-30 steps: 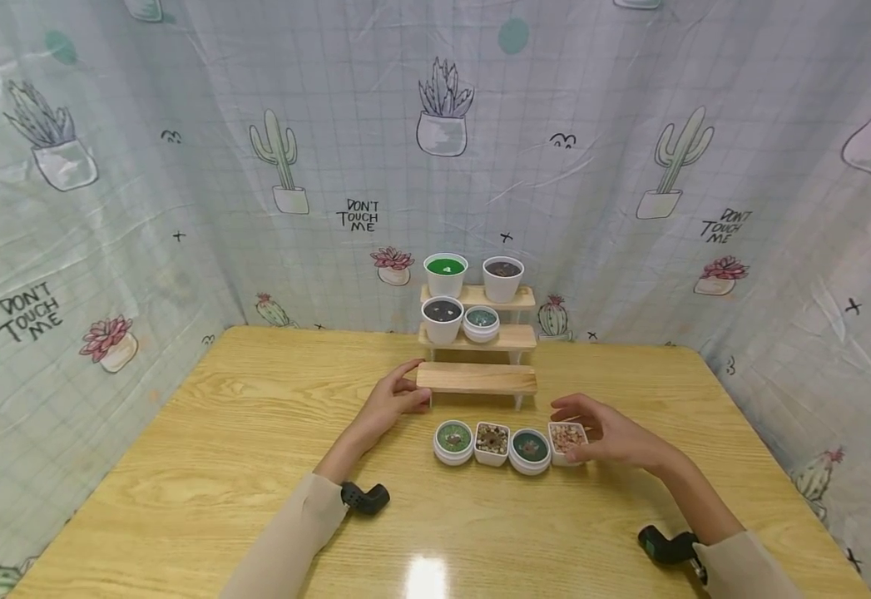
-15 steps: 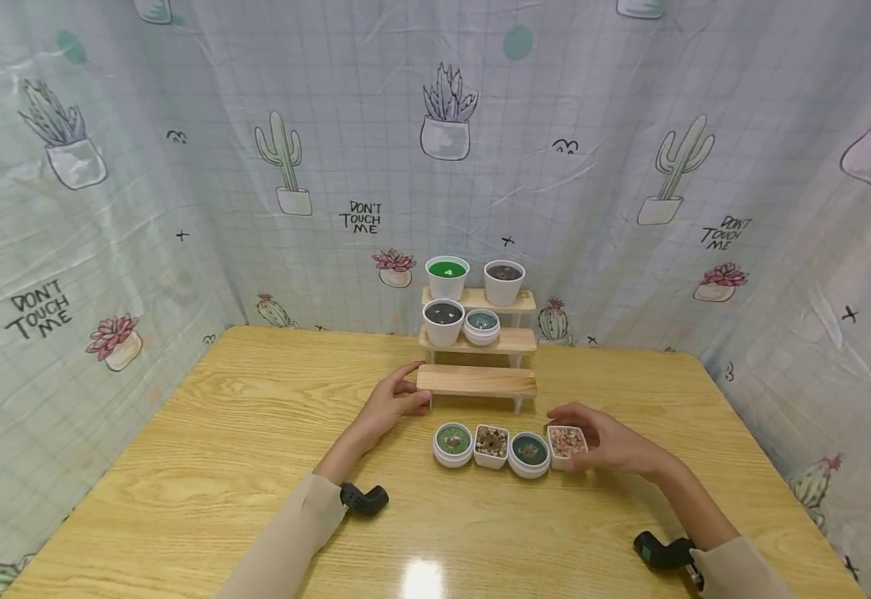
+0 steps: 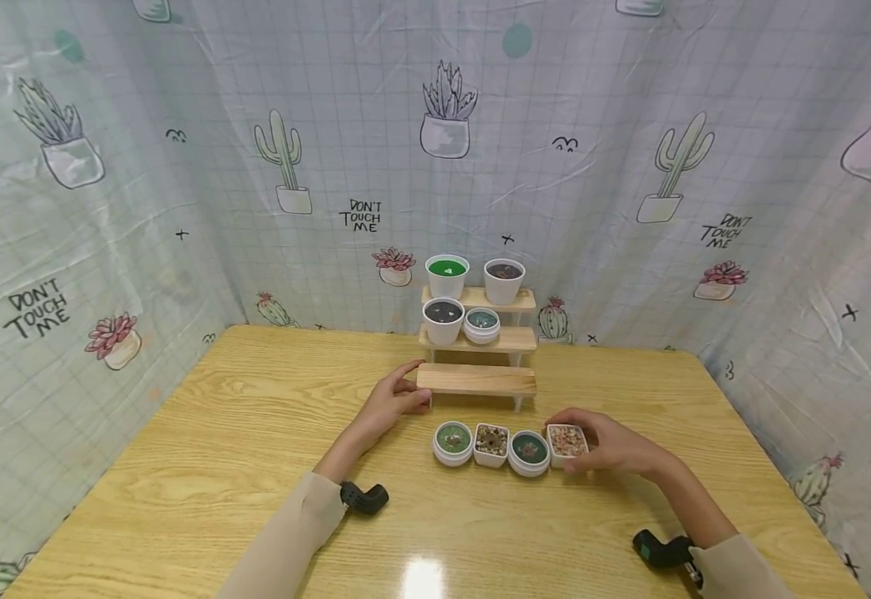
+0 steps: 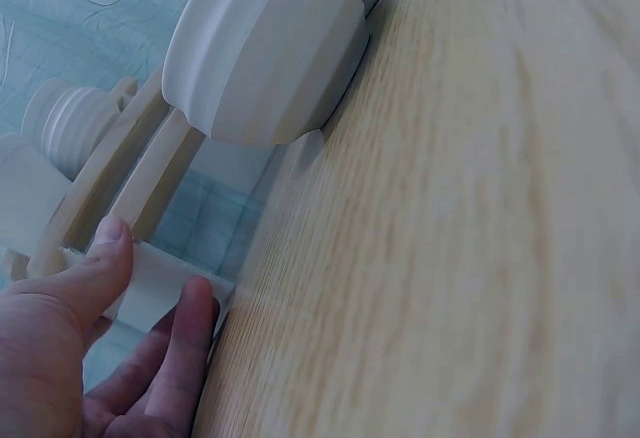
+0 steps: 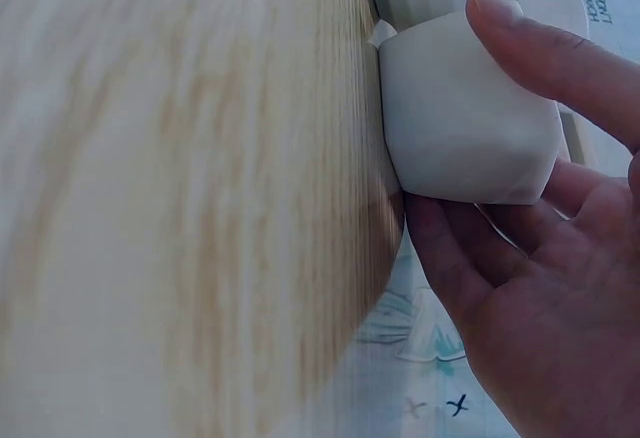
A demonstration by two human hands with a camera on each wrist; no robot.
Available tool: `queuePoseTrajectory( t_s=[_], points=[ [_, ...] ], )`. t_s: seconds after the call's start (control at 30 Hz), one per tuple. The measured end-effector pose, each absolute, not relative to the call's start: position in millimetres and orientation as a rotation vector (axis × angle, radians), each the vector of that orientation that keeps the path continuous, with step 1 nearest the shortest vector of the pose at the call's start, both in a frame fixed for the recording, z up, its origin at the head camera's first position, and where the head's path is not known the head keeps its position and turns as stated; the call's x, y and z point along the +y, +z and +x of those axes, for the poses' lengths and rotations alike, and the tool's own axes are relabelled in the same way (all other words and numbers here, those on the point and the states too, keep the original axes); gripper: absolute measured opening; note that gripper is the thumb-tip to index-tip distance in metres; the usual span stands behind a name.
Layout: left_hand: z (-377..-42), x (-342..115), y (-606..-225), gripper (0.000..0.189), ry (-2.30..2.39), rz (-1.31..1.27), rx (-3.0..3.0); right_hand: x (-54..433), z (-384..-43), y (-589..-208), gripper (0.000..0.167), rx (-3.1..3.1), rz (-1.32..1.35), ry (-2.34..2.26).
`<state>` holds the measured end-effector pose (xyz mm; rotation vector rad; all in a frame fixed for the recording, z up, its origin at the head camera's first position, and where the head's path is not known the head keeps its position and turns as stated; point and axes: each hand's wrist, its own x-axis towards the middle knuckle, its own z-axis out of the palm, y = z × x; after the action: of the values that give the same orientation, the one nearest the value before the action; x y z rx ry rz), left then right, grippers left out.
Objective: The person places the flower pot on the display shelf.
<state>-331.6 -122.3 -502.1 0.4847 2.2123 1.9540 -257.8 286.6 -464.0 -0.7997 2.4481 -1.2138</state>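
Note:
My left hand (image 3: 393, 399) grips the left end of the lowest step of a three-tier wooden display stand (image 3: 476, 378). In the left wrist view, the thumb (image 4: 112, 248) lies against the board's end and the fingers are at its pale support. My right hand (image 3: 615, 443) holds a small square white pot (image 3: 566, 443) of pinkish pebbles at the right end of a row on the table. The right wrist view has the thumb (image 5: 530, 43) on one side of that pot (image 5: 465, 118) and the fingers on the other, partly hidden behind it.
Left of the held pot stand a round dark-green-topped pot (image 3: 529, 453), a square pebble pot (image 3: 491, 445) and a round green pot (image 3: 453, 443). Upper steps bear white cups (image 3: 445, 279) and a small round pot (image 3: 482, 325). A printed curtain (image 3: 592, 166) surrounds the table (image 3: 255, 466).
My right hand has closed in around the square pebble pot, which has shifted very slightly left toward its neighbour. The left hand stays at the stand.

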Motion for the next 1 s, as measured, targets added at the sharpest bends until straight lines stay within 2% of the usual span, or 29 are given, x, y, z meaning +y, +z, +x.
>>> queuePoseTrajectory(
  t_s=[1.0],
  points=[
    [-331.5,-120.7,-499.7,0.071,1.966,0.488,2.210,287.5,-258.8,-462.8,0.060,2.424,-0.793,-1.223]
  ],
)
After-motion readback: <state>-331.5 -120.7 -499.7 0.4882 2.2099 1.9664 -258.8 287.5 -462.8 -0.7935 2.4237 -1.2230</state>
